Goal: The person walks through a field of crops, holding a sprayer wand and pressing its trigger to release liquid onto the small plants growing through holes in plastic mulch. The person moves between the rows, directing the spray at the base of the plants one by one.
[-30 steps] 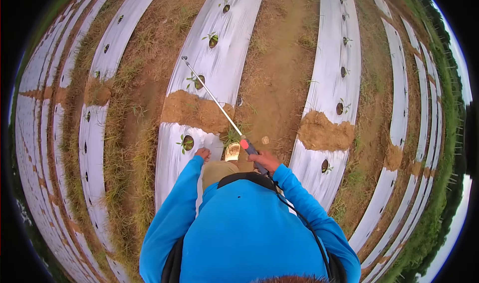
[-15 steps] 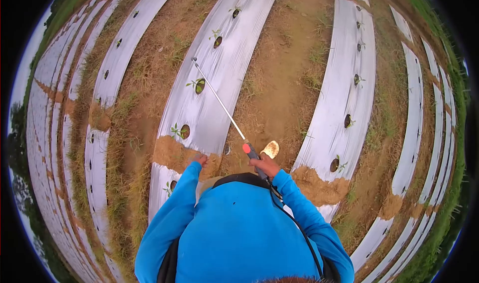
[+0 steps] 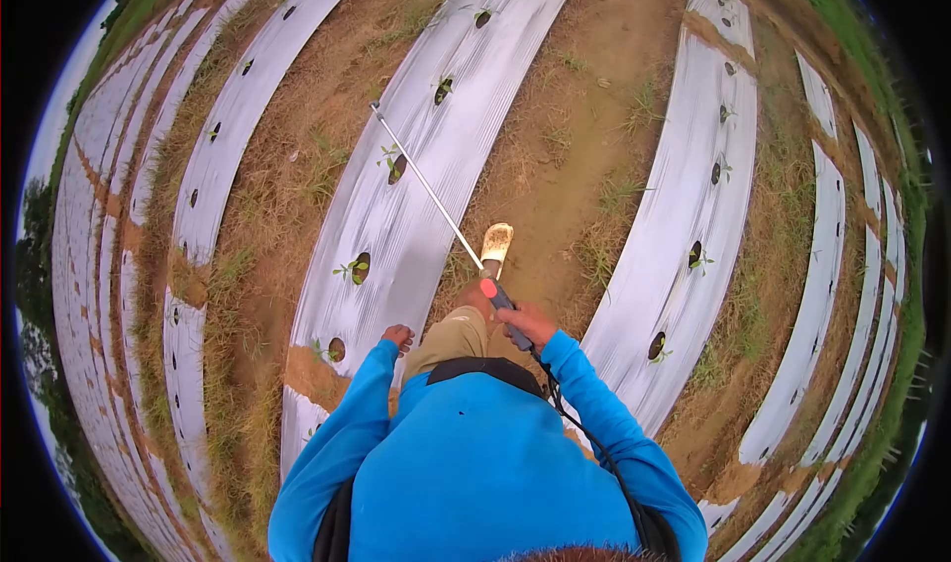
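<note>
My right hand [image 3: 529, 323] is wrapped round the dark grey handle of a spray wand [image 3: 429, 188], which has a red part near its front. The thin metal tube slants up and left, and its nozzle tip is above the left sheeted bed [image 3: 396, 235], near a seedling [image 3: 394, 164] in a hole. My left hand [image 3: 399, 337] hangs by the bed's right side with fingers curled; whether it holds anything is hidden. A dark hose [image 3: 594, 440] runs from the handle down along my right sleeve.
Another sheeted bed [image 3: 684, 225] with seedlings in holes runs on the right. Between the two beds lies a bare dirt path [image 3: 565, 166] with grass tufts. My foot in a pale shoe [image 3: 497, 240] is on that path. More beds stretch out on both sides.
The beds and seedlings have shifted down in view as I moved forward. One shoe now shows ahead of my body, left of where a shoe showed half a second ago. The wand stays in my right hand.
</note>
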Demonstrator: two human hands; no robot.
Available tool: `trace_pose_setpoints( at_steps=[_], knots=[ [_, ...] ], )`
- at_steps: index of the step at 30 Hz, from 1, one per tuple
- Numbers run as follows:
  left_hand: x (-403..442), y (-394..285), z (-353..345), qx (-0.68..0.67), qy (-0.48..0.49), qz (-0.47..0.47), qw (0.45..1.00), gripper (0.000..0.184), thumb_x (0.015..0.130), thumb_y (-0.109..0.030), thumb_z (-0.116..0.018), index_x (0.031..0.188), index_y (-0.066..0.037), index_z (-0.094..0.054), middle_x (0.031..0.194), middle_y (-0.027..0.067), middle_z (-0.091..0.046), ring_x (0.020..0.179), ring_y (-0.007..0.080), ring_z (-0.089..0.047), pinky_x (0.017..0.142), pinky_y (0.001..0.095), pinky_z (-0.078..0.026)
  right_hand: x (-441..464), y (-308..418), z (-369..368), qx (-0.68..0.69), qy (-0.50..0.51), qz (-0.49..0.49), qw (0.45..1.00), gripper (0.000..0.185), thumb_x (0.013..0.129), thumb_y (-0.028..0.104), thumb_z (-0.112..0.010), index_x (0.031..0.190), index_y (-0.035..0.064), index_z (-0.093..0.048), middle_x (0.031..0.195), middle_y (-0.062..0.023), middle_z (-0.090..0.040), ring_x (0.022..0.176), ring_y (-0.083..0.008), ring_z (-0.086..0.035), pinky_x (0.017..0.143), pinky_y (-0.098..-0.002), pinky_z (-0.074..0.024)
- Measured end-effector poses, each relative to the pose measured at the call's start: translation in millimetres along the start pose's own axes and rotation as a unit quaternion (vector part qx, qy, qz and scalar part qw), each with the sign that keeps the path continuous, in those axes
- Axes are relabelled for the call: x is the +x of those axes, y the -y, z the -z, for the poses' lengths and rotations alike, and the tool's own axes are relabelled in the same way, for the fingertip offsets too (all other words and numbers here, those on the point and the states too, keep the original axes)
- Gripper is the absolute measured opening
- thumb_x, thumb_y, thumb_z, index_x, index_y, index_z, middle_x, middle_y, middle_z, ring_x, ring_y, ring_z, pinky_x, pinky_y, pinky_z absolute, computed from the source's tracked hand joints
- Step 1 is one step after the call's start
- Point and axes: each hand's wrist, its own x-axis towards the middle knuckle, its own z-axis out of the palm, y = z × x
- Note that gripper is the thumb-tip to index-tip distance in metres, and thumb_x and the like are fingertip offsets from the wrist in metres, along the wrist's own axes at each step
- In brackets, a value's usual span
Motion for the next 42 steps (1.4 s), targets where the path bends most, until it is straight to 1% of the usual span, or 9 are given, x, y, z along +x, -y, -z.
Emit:
trace_pose_setpoints(
  at_steps=[3,17,26,28,31,33,35,36,42],
  knots=[
    [46,-94,-16,0.043,-0.002,-0.020,0.999,0.026,0.077,-0.033,-0.049,0.080,-0.009,-0.059,0.069,0.0057,-0.056,0.051,0.0170,-0.051,0.046,0.0322,-0.040,38,57,40,-0.032,-0.045,-0.012,0.998,0.037,0.068,0.034,-0.065,0.086,0.0035,-0.052,0.061,-0.0039,-0.050,0.048,-0.0097,-0.047,0.040,-0.0233,-0.0356],
    [113,-632,-18,0.022,0.053,-0.230,0.972,0.025,0.079,-0.032,-0.049,0.089,-0.012,-0.058,0.073,0.0021,-0.057,0.056,0.0111,-0.052,0.047,0.0274,-0.042,149,344,241,-0.046,-0.084,-0.002,0.995,0.036,0.068,0.032,-0.065,0.084,0.0031,-0.051,0.063,-0.0041,-0.050,0.048,-0.0102,-0.047,0.040,-0.0235,-0.0362],
    [115,-746,-93,-0.047,0.023,-0.059,0.997,0.025,0.081,-0.031,-0.051,0.085,-0.008,-0.059,0.068,0.0051,-0.057,0.055,0.0137,-0.052,0.047,0.0312,-0.041,222,518,443,0.055,0.011,-0.065,0.996,0.031,0.070,0.033,-0.065,0.079,0.0068,-0.050,0.057,-0.0018,-0.048,0.041,-0.0088,-0.043,0.035,-0.0226,-0.0327],
    [169,-725,-96,0.123,-0.071,-0.214,0.967,0.036,0.071,-0.038,-0.057,0.088,-0.007,-0.065,0.085,0.0127,-0.064,0.083,0.0283,-0.059,0.075,0.0381,-0.046,241,552,481,0.047,0.030,-0.071,0.996,0.031,0.070,0.033,-0.065,0.079,0.0073,-0.051,0.056,-0.0015,-0.047,0.040,-0.0085,-0.043,0.035,-0.0223,-0.0317],
    [180,-775,-88,0.161,-0.030,-0.211,0.964,0.040,0.073,-0.042,-0.053,0.091,-0.008,-0.065,0.093,0.0131,-0.064,0.098,0.0309,-0.055,0.085,0.0363,-0.042,273,612,522,0.032,0.046,-0.076,0.996,0.032,0.071,0.035,-0.064,0.079,0.0078,-0.051,0.057,-0.0013,-0.047,0.041,-0.0080,-0.042,0.037,-0.0218,-0.0313],
    [190,-820,-88,0.187,-0.049,-0.234,0.953,0.039,0.077,-0.041,-0.048,0.089,-0.008,-0.065,0.088,0.0119,-0.064,0.084,0.0281,-0.060,0.077,0.0398,-0.046,302,642,544,0.035,0.036,-0.053,0.997,0.034,0.070,0.037,-0.064,0.079,0.0071,-0.050,0.058,-0.0016,-0.047,0.044,-0.0081,-0.044,0.039,-0.0222,-0.0327],
    [180,-900,-93,-0.035,-0.005,-0.066,0.997,0.028,0.080,-0.029,-0.046,0.090,-0.007,-0.061,0.081,0.0100,-0.060,0.070,0.0214,-0.057,0.062,0.0367,-0.047,336,678,560,0.028,0.029,-0.051,0.998,0.036,0.069,0.038,-0.064,0.080,0.0067,-0.050,0.059,-0.0019,-0.048,0.046,-0.0084,-0.045,0.039,-0.0224,-0.0330],
    [171,-948,-93,-0.009,-0.004,-0.021,1.000,0.025,0.080,-0.027,-0.046,0.092,-0.010,-0.060,0.078,0.0073,-0.059,0.064,0.0180,-0.055,0.053,0.0344,-0.044,353,698,570,0.022,0.016,-0.041,0.999,0.038,0.068,0.039,-0.065,0.081,0.0064,-0.050,0.060,-0.0021,-0.048,0.047,-0.0087,-0.045,0.040,-0.0226,-0.0333],
    [256,-1142,-95,-0.015,0.043,0.000,0.999,0.021,0.078,-0.026,-0.049,0.088,-0.010,-0.058,0.077,0.0048,-0.057,0.061,0.0170,-0.053,0.051,0.0332,-0.042,428,836,621,-0.006,-0.020,-0.069,0.997,0.040,0.067,0.038,-0.066,0.083,0.0051,-0.050,0.060,-0.0033,-0.049,0.047,-0.0099,-0.046,0.040,-0.0235,-0.0346]
  ],
)
